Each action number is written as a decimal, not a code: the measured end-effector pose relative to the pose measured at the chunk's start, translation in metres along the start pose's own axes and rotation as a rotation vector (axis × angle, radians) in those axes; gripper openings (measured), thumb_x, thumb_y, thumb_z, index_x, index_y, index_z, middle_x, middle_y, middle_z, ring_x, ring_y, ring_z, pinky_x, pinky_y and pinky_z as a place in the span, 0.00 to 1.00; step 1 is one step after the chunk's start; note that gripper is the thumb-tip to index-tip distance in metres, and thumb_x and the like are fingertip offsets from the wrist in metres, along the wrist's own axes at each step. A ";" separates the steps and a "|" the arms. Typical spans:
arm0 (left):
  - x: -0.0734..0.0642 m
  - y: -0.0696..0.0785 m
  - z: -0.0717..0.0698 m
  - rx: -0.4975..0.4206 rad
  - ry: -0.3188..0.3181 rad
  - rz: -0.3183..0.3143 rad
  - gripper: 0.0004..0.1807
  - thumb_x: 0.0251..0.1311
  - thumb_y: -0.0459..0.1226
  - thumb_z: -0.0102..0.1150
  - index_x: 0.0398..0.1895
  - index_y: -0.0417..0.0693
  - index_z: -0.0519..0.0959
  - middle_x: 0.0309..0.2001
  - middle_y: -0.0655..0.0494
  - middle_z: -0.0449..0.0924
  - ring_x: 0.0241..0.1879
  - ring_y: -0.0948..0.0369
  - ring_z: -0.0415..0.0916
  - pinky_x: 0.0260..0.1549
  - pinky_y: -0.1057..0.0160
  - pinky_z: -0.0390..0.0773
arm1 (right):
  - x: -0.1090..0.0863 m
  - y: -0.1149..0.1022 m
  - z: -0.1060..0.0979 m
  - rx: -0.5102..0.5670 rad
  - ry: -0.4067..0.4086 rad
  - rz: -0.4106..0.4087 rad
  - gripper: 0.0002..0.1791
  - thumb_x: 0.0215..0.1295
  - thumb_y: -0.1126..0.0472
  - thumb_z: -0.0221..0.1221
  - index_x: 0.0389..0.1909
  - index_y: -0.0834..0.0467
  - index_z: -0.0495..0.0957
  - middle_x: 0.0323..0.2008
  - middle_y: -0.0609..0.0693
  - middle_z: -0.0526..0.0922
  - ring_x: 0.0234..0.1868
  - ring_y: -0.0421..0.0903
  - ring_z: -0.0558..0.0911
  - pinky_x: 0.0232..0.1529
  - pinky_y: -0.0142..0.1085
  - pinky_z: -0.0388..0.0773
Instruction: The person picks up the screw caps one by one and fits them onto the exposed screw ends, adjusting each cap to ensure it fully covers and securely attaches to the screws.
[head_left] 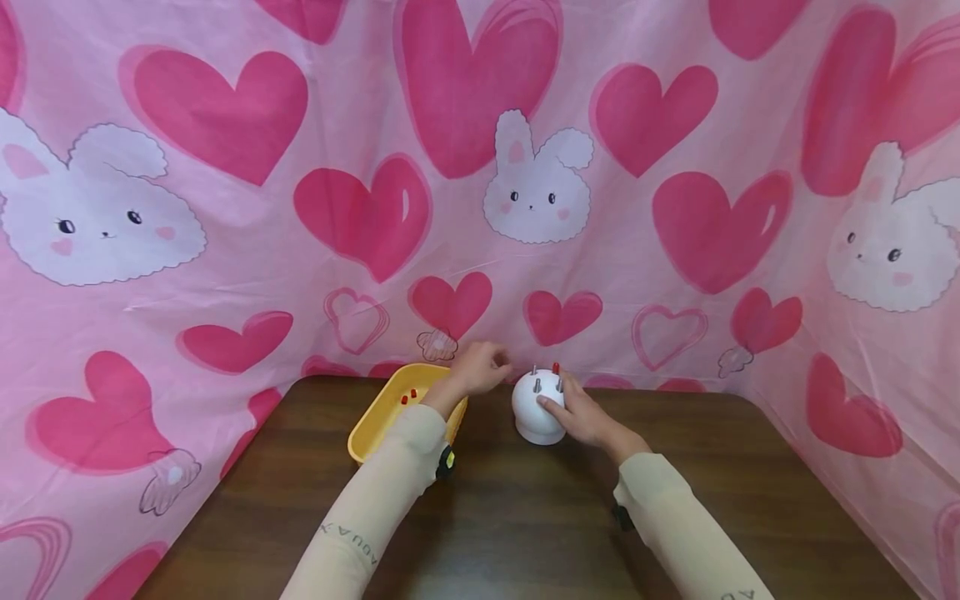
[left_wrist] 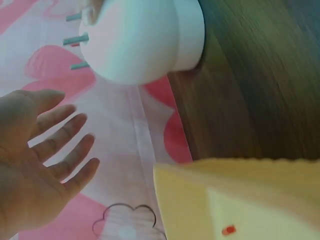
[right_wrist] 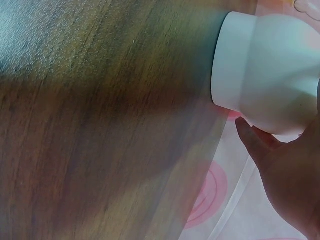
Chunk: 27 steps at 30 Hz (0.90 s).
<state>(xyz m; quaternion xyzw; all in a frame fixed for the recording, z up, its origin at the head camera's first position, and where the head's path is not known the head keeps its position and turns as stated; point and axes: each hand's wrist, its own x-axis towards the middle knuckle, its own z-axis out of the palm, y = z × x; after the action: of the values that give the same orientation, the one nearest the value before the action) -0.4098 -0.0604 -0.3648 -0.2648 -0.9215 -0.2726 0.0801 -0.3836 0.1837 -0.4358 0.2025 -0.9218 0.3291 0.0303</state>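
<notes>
A white round-bodied object stands on a narrower base, with several metal pegs rising from its top. A small red piece shows at the top's back edge. My right hand holds the object's right side, thumb in front and fingers mostly hidden behind. Between the object and a yellow basket hovers my left hand, touching neither. The left wrist view shows its fingers spread and loosely extended, holding nothing. Small red pieces lie in the basket, partly covered by my left arm.
Everything stands near the far edge of a dark wooden table. A pink curtain with hearts and rabbits hangs right behind that edge and along both sides.
</notes>
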 end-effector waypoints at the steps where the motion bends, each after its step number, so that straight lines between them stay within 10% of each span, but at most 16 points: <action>1: -0.001 -0.001 -0.002 0.013 -0.009 0.002 0.10 0.69 0.41 0.62 0.45 0.46 0.85 0.37 0.54 0.84 0.35 0.58 0.77 0.36 0.64 0.82 | 0.000 0.000 0.000 0.002 -0.001 0.003 0.47 0.76 0.42 0.54 0.79 0.67 0.44 0.74 0.69 0.57 0.69 0.66 0.68 0.72 0.60 0.61; 27: -0.023 -0.062 -0.044 0.150 -0.200 -0.209 0.13 0.68 0.37 0.63 0.50 0.38 0.80 0.47 0.45 0.81 0.47 0.49 0.77 0.51 0.49 0.81 | 0.001 0.001 -0.001 0.015 -0.015 0.029 0.49 0.75 0.39 0.53 0.79 0.66 0.44 0.73 0.67 0.57 0.68 0.65 0.67 0.72 0.61 0.60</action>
<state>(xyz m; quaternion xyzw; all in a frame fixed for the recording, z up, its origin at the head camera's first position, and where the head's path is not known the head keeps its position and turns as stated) -0.4231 -0.1381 -0.3631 -0.1863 -0.9653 -0.1820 -0.0211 -0.3853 0.1844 -0.4357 0.1916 -0.9225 0.3346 0.0169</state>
